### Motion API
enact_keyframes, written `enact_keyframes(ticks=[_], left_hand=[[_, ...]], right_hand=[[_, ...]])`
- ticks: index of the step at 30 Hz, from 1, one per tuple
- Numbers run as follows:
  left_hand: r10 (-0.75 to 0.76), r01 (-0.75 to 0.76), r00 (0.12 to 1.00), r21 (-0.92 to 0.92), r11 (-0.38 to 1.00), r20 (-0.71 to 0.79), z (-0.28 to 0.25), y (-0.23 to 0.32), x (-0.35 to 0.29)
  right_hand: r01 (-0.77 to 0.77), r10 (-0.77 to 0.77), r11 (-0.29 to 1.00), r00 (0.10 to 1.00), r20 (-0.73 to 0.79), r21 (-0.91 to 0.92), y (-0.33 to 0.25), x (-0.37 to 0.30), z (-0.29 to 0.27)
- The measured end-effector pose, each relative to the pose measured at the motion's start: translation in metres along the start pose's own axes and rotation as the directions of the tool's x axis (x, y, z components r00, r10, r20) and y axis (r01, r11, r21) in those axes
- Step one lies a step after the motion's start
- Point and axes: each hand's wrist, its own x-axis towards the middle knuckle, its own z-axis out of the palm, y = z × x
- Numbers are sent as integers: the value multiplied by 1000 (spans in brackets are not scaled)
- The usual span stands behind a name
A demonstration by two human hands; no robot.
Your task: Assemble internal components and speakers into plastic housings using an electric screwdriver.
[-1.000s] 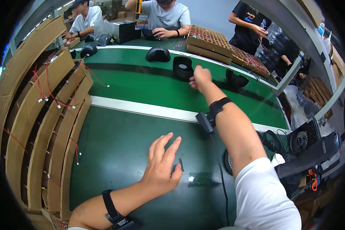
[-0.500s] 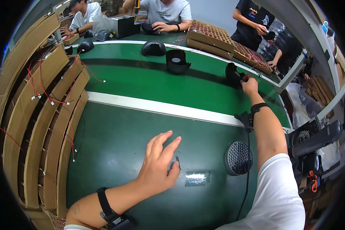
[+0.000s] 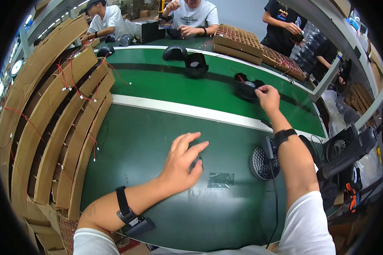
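My right hand (image 3: 268,100) reaches over the green belt (image 3: 157,87), its fingers pinching the right edge of a black curved plastic housing (image 3: 246,88). The housing is smeared by motion; a red wire shows inside it. My left hand (image 3: 181,163) hovers over the dark green tabletop (image 3: 149,131), fingers apart. Beside its thumb is a small dark strip (image 3: 201,162); I cannot tell whether the thumb touches it. A round black perforated grille (image 3: 261,163) lies near my right forearm, partly behind a black device on a cable.
Cardboard trays (image 3: 51,140) with red wires line the left side. Two more black housings (image 3: 195,66) (image 3: 174,53) sit on the belt. Divided cartons (image 3: 238,40) stand at the far side, where several people work. A metal frame (image 3: 327,78) rises at the right.
My right hand has brought the black housing left and slightly nearer along the belt, turning it so its inside shows. My left hand keeps its open pose. The whole view has shifted somewhat.
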Motion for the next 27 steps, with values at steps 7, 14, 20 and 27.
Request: enact_keyframes(ticks=[7,14,20,27], left_hand=[[106,-79,988,219,973,-113,-17,23,8],[2,-17,998,262,965,58,-35,52,19],[-132,140,961,-16,990,242,-31,52,9],[-89,104,951,-36,994,297,-32,47,13]], right_hand=[[153,-202,966,949,242,207,-95,-134,-36],[-122,-65,924,884,463,363,-135,-231,-119],[-79,-96,939,875,474,335,-122,-263,-141],[694,-725,666,688,19,276,-92,-245,-226]])
